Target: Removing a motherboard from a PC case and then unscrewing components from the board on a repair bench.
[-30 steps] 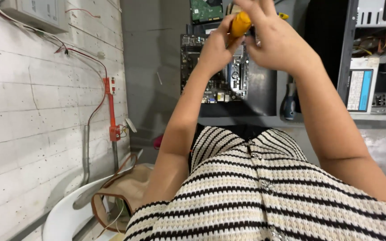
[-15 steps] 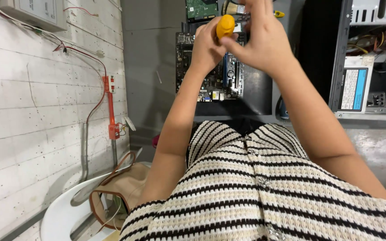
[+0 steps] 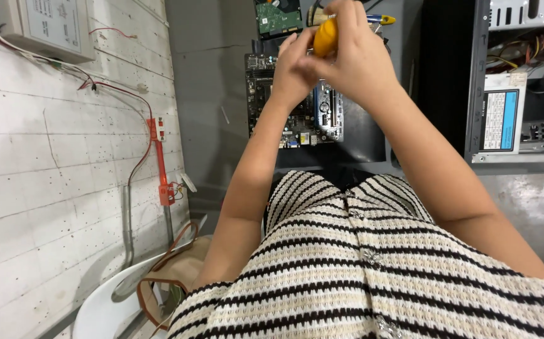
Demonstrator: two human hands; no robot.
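Head view: orange screwdriver handle sits over the motherboard, lower and further left in frame than a second ago. Right hand is clamped on it; left hand presses alongside, fingers closed. Open computer case stands right.

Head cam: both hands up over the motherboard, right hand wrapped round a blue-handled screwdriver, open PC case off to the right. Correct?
Not quite: the handle is orange, not blue. The head view shows the right hand wrapped round an orange-handled screwdriver, with the left hand beside it, both over the motherboard. The open PC case does stand to the right.
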